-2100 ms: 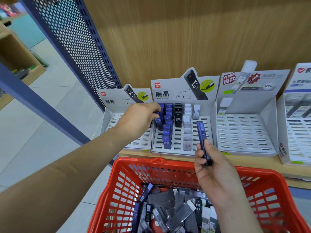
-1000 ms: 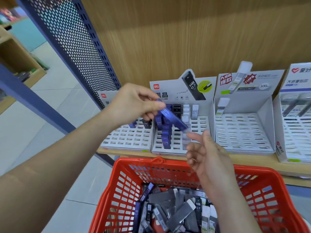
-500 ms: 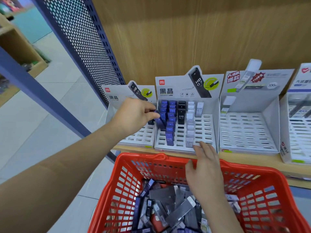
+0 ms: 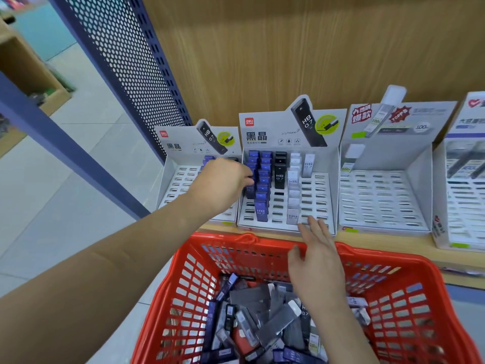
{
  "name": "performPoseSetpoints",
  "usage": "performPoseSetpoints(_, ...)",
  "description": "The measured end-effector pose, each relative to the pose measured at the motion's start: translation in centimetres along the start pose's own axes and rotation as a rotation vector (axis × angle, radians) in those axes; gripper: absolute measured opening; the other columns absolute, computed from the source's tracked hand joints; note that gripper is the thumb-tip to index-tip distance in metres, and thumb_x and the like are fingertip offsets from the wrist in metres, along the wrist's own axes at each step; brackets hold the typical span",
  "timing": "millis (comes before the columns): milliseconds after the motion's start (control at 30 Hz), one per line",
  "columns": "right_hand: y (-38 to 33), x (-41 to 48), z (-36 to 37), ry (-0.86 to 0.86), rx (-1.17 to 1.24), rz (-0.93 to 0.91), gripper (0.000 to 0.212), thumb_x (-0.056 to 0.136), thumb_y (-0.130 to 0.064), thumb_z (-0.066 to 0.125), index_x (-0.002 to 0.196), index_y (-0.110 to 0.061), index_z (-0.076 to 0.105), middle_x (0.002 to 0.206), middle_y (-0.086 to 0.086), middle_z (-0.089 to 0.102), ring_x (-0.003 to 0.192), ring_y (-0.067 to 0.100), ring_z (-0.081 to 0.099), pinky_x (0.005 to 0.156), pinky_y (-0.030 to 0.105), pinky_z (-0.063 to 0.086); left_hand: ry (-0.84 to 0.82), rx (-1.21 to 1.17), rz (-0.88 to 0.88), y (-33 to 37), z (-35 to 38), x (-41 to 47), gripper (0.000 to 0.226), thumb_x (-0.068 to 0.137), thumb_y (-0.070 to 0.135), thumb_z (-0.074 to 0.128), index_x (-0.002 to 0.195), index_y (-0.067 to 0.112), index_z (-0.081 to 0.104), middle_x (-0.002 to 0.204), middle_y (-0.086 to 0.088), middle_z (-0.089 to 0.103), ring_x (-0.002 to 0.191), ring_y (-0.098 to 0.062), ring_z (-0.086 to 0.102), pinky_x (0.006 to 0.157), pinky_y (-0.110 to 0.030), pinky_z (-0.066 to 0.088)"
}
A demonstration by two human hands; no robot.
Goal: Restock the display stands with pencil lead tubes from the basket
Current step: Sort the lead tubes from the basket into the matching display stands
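One blue tube behind left hand, grip unclear

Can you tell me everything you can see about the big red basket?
The red basket looks like plastic. It has a thick smooth rim, and its walls are a grid of little openings. It sits low at the front of the view, its far rim just below the edge of the wooden shelf. Inside lies a jumbled heap of pencil lead tubes in blue, black, grey and clear. The right hand reaches over it with fingers stretched; whether the hand touches the rim is unclear.
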State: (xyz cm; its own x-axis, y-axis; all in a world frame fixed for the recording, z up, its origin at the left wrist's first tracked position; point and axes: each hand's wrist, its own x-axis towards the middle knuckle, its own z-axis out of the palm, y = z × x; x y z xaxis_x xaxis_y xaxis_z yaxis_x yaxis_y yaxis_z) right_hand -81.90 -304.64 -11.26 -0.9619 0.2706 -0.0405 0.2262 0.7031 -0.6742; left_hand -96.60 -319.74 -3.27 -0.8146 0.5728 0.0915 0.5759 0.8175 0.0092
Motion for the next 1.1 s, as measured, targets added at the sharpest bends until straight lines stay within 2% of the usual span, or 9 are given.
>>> performPoseSetpoints(167, 0.5, -0.6, -2.2, 0.152, 0.246, -0.01, 0.04, 0.093, -0.001, 0.053, 0.128, -0.016, 0.063, 0.135, 0.0, 0.059, 0.126, 0.016, 0.053, 0.105, 0.021, 0.035, 0.109, -0.311, -0.283, 0.5, -1.6, -1.3, 0.025, 0.088, 0.027, 0.066, 0.111, 0.019, 0.067, 0.087, 0.003, 0.072, 0.084, -0.018, 0.065, 0.076, -0.025, 0.047)
performPoseSetpoints(267, 2.2, -0.2, -4.1, 0.146, 0.253, -0.007, 0.028, 0.091, -0.002, 0.054, 0.11, -0.017, 0.07, 0.098, -0.001, 0.073, 0.084, 0.02, 0.068, 0.082, 0.032, 0.053, 0.221, -0.289, -0.238, 1.5, -3.1, -3.8, 0.007, 0.085, 0.02, 0.067, 0.091, 0.017, 0.071, 0.075, 0.004, 0.068, 0.074, -0.018, 0.063, 0.072, -0.027, 0.05)
performPoseSetpoints(333, 3.7, 0.0, -4.6, 0.004, 0.156, 0.042, 0.025, 0.089, -0.005, 0.055, 0.103, -0.017, 0.071, 0.087, 0.001, 0.074, 0.075, 0.023, 0.068, 0.078, 0.035, 0.054, 0.266, -0.282, -0.152, 2.4, -3.1, -6.6, 0.004, 0.084, 0.018, 0.065, 0.085, 0.017, 0.069, 0.066, 0.007, 0.062, 0.064, -0.019, 0.061, 0.067, -0.031, 0.052)
performPoseSetpoints(467, 7.6, -2.0, -2.9, -0.356, -0.111, 0.132, 0.03, 0.087, -0.011, 0.059, 0.115, -0.015, 0.069, 0.109, 0.006, 0.072, 0.105, 0.024, 0.066, 0.092, 0.03, 0.049, 0.128, -0.239, -0.029, 3.8, 0.8, -12.5, 0.008, 0.077, 0.022, 0.058, 0.079, 0.019, 0.066, 0.063, 0.004, 0.065, 0.057, -0.024, 0.062, 0.056, -0.033, 0.053)
performPoseSetpoints(600, 11.7, -6.2, 0.4, -0.662, -0.255, 0.266, 0.068, 0.089, -0.028, 0.067, 0.148, -0.017, 0.038, 0.138, 0.017, 0.052, 0.117, 0.033, 0.057, 0.094, 0.036, 0.049, -0.336, -0.225, -0.018, 6.7, 8.5, -17.1, 0.008, 0.085, 0.018, 0.058, 0.077, 0.016, 0.06, 0.071, -0.006, 0.065, 0.067, -0.031, 0.061, 0.058, -0.036, 0.05)
performPoseSetpoints(700, 12.9, -9.0, 3.0, -0.774, -0.365, 0.257, 0.086, 0.085, -0.043, 0.071, 0.152, -0.02, 0.022, 0.152, 0.014, 0.032, 0.136, 0.036, 0.035, 0.107, 0.044, 0.039, -0.71, -0.201, 0.011, 9.8, 13.5, -19.3, 0.02, 0.093, 0.033, 0.052, 0.089, 0.015, 0.06, 0.092, -0.008, 0.062, 0.088, -0.027, 0.059, 0.075, -0.039, 0.051)
performPoseSetpoints(833, 13.7, -10.5, 4.8, -0.577, -0.318, 0.423, 0.077, 0.089, -0.037, 0.067, 0.148, -0.013, 0.023, 0.145, 0.018, 0.043, 0.121, 0.039, 0.053, 0.097, 0.046, 0.048, -0.879, -0.238, -0.144, 14.1, 18.2, -21.3, 0.067, 0.084, 0.049, 0.063, 0.135, 0.014, 0.037, 0.132, -0.012, 0.047, 0.12, -0.033, 0.046, 0.093, -0.042, 0.044)
performPoseSetpoints(933, 13.9, -9.7, 5.2, -0.376, -0.221, 0.574, 0.065, 0.094, -0.031, 0.06, 0.143, -0.006, 0.027, 0.135, 0.022, 0.05, 0.114, 0.04, 0.057, 0.088, 0.041, 0.052, -0.819, -0.384, -0.352, 15.9, 20.1, -21.7, 0.094, 0.076, 0.048, 0.072, 0.144, 0.017, 0.016, 0.133, -0.015, 0.043, 0.119, -0.036, 0.047, 0.094, -0.046, 0.046)
performPoseSetpoints(1100, 13.0, -8.9, 6.6, -0.344, -0.134, 0.74, 0.095, 0.091, -0.038, 0.068, 0.154, -0.007, 0.004, 0.15, 0.025, 0.024, 0.121, 0.042, 0.052, 0.09, 0.035, 0.046, -0.706, -0.448, -0.399, 15.5, 21.2, -21.8, 0.062, 0.079, 0.035, 0.07, 0.129, 0.016, 0.038, 0.117, -0.009, 0.06, 0.107, -0.029, 0.058, 0.082, -0.039, 0.049)
